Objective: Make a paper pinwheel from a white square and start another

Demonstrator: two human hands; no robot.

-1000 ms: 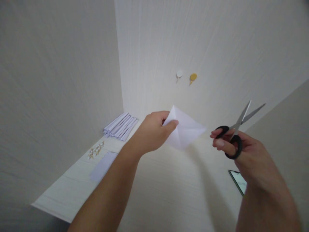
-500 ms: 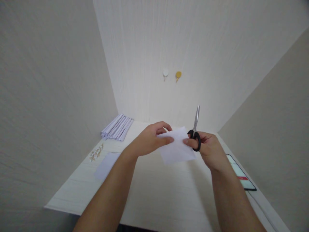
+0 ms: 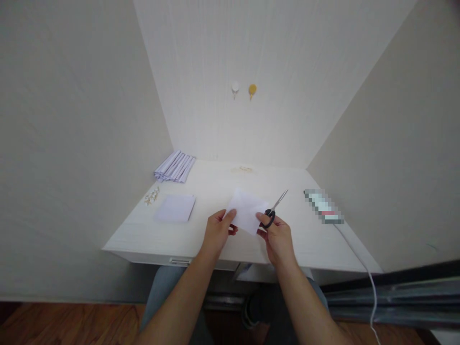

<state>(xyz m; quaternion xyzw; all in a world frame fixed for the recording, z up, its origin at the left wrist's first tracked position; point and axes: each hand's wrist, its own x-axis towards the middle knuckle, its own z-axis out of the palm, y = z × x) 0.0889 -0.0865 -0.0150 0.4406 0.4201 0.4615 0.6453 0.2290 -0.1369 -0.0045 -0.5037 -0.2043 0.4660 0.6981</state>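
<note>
A white sheet of paper (image 3: 247, 210) is held up over the front part of the desk, between my two hands. My left hand (image 3: 219, 229) pinches its left edge, thumb on top. My right hand (image 3: 278, 235) grips the right edge between thumb and fingers. Black-handled scissors (image 3: 270, 216) hang on that same hand, their metal blades together and pointing up and to the right, away from the paper. Left of my hands lies a stack of square white paper (image 3: 175, 208) on the desk.
Rolled or folded paper strips (image 3: 175, 166) lie at the back left corner, with small white and gold pieces (image 3: 152, 196) in front. A pixelated phone-like device (image 3: 323, 206) with a white cable (image 3: 359, 258) sits at right. Walls enclose the desk (image 3: 215, 182); two hooks (image 3: 252, 89) are on the back wall.
The view has tilted down, showing the desk's front edge and my legs. Both hands have come nearer the desk's front with the paper, which is turned; the scissors now lean further right.
</note>
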